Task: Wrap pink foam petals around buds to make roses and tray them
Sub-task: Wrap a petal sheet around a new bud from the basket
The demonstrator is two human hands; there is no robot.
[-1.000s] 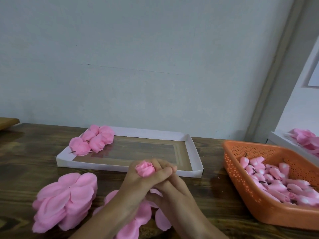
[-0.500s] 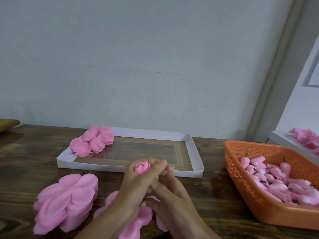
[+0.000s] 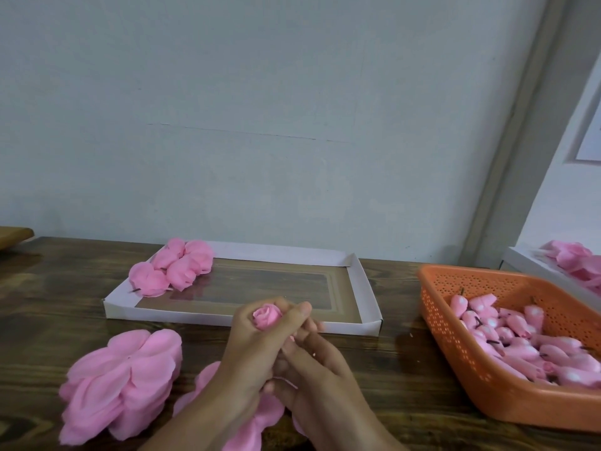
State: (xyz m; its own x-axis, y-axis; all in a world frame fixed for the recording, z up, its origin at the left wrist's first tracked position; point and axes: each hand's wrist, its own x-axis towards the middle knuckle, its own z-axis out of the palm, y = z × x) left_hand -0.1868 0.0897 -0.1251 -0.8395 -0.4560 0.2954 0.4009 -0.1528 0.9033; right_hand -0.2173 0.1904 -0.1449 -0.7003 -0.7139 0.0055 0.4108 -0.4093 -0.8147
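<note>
fingers (image 3: pixel 292 315) of left hand (image 3: pixel 253 349) and right hand (image 3: pixel 322 375) hide rose (image 3: pixel 266 315) base.

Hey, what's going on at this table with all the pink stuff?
A person is making foam roses. The left hand grips a half-wrapped rose while the right hand pinches its base. A few finished roses lie in the far left corner of the white tray; buds wait in the orange basket, with loose petals on the table.

Bare left hand (image 3: pixel 260 343), right hand (image 3: pixel 320 369), forearms (image 3: pixel 201 418)
</note>
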